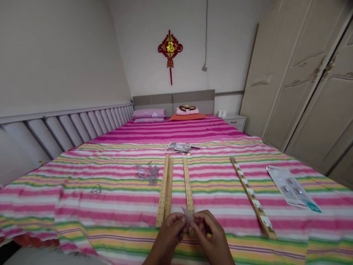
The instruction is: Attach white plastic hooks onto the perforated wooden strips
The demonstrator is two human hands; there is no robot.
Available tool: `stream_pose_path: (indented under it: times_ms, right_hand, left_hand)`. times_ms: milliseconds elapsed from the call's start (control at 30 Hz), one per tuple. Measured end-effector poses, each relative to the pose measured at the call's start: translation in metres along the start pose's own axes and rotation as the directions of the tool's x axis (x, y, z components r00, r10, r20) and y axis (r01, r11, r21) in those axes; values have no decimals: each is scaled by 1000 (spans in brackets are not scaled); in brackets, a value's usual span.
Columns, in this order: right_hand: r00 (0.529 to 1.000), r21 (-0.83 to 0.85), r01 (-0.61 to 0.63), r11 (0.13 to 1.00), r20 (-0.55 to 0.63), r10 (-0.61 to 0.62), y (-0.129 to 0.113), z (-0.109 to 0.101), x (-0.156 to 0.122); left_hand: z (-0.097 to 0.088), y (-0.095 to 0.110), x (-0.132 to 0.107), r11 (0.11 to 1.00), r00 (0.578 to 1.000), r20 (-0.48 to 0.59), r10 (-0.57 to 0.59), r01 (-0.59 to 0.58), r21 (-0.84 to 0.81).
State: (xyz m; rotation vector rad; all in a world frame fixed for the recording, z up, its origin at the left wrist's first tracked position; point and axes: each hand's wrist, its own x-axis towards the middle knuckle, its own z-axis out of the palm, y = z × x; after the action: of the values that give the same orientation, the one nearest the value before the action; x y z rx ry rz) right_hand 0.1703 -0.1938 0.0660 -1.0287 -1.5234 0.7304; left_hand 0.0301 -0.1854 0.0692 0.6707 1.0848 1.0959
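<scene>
My left hand (pixel 168 235) and my right hand (pixel 211 235) meet at the bed's near edge, fingers pinched together on a small clear plastic piece (pixel 188 214) held between them. They hover over the near end of a perforated wooden strip (pixel 188 186). Two more wooden strips (pixel 165 191) lie side by side just left of it. A fourth strip (pixel 252 195), farther right, carries several clear round hooks along its length.
Striped pink bedspread (pixel 110 206) covers the bed. A heap of clear plastic pieces (pixel 147 172) lies left of the strips, an opened packet (pixel 179 148) beyond them, a printed hook package (pixel 292 187) at right. Wardrobe (pixel 306 92) on the right, padded wall panel (pixel 68 127) on the left.
</scene>
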Motion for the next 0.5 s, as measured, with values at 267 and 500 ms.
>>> stream_pose_path:
  times_ms: [267, 500]
  right_hand:
    - [954, 281, -294, 914, 18, 301, 6, -5, 8]
    - [911, 381, -394, 836, 44, 409, 7, -8, 14]
  left_hand:
    - [-4, -16, 12, 998, 999, -23, 39, -38, 43]
    - [-11, -24, 19, 977, 992, -55, 112, -100, 190]
